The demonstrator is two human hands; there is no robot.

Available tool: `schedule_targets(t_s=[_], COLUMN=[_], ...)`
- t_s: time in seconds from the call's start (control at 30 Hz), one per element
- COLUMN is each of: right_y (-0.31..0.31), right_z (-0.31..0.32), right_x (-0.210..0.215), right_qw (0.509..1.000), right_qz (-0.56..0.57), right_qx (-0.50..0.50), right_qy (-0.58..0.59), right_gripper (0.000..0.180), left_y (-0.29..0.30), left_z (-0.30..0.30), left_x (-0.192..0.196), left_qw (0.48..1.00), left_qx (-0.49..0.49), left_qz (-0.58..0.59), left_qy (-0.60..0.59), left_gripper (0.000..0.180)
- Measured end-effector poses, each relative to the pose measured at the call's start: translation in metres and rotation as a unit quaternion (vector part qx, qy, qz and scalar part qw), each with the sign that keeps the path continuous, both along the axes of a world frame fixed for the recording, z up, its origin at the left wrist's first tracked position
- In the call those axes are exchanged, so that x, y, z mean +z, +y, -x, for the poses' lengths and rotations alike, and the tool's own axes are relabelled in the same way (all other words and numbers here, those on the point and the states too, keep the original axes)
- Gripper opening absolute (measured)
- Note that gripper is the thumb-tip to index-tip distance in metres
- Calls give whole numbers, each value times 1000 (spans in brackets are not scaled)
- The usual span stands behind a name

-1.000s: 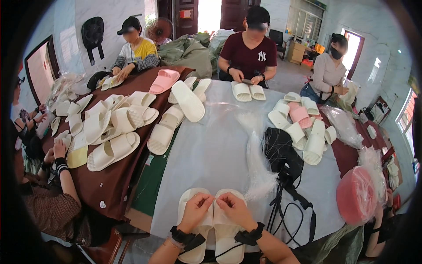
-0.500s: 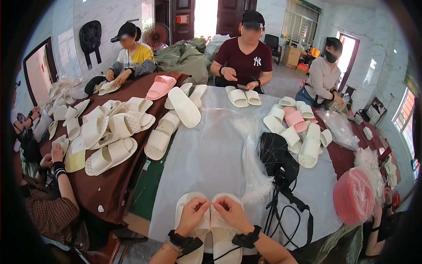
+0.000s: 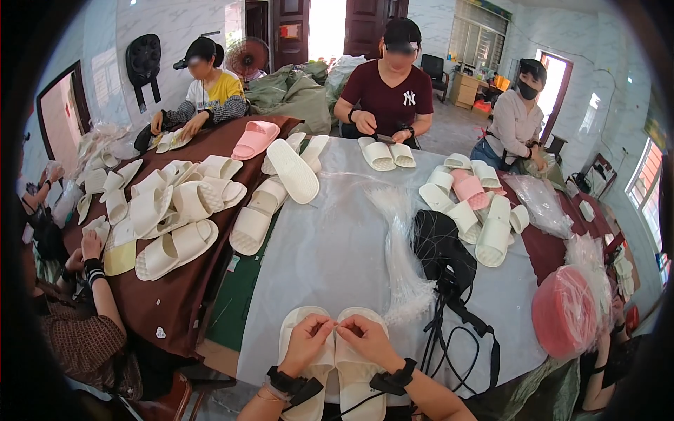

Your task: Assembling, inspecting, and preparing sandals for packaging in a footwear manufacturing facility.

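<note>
A pair of cream slippers lies side by side in front of me, the left slipper and the right slipper nearly touching. My left hand rests over the left one, my right hand over the right one. Both hands are closed, thumb and forefinger pinched, and their fingertips almost meet above the gap between the slippers. Whatever the fingertips hold is too small to make out. Black bands circle both wrists. Beyond my right hand lies a bundle of thin clear plastic strands.
A black bag with cords lies right of the strands. Slippers are piled on the brown cloth at left and in a cluster at right. A pink plastic-wrapped roll stands near right. Several co-workers sit around the tables.
My hands and the slippers beneath them hold nearly the same place. Across the table, the co-worker in the dark red shirt has shifted a hand slightly.
</note>
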State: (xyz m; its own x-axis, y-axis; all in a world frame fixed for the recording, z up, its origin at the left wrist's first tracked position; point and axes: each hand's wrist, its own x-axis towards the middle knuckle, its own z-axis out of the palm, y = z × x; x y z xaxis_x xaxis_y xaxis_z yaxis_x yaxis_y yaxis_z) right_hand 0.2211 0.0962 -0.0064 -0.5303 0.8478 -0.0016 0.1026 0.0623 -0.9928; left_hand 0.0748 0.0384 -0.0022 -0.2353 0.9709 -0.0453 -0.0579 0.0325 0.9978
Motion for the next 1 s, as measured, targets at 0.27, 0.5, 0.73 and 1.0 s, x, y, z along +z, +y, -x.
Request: schedule_targets(t_s=[0.27,0.5,0.73,1.0], right_y=[0,-2,0,3], right_z=[-1,-1,0,-3], right_x=[4,6,-3,-11], right_qw=[1000,1000,1000,1000], right_qz=[-20,-16,0,-22], right_qx=[-7,2,-6,4], right_qy=[-11,-19,11,21], right_gripper=[14,15,16,15], left_y=[0,-1,2,3], left_z=[-1,1,0,-1], left_x=[-2,-9,-5,-8], left_qw=[1000,1000,1000,1000], left_qx=[6,7,-2,7], left_qz=[5,-1,19,7], left_qy=[-23,-8,-13,-29], left_gripper=[14,12,10,9])
